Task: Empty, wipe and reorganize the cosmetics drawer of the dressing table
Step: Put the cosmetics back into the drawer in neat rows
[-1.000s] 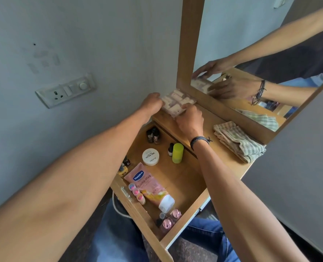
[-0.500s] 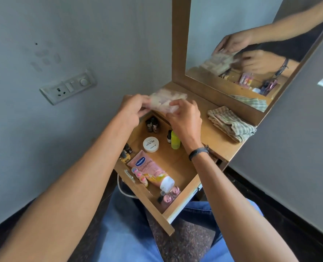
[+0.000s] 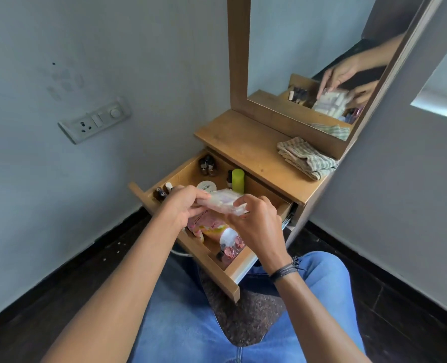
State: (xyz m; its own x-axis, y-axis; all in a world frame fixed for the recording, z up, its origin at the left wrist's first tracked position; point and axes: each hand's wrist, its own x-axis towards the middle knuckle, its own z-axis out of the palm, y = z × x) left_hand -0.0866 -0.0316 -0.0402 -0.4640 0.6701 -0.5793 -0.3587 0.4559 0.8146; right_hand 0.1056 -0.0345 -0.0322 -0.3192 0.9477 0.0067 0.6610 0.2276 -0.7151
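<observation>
At frame centre, over one open wooden drawer (image 3: 183,169), left hand (image 3: 181,206) and right hand (image 3: 257,222) are pinching one blurred clear plastic packet (image 3: 223,203), half-hiding one pink tube (image 3: 204,223).

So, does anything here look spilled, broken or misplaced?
Nothing looks spilled or broken. The drawer is simply cluttered: a pink tube lies flat among upright bottles. The left hand and right hand hold a packet.

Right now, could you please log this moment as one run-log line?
left hand, right hand: both hold clear packet above drawer | drawer: open, cosmetics inside | cloth: folded on tabletop
</observation>
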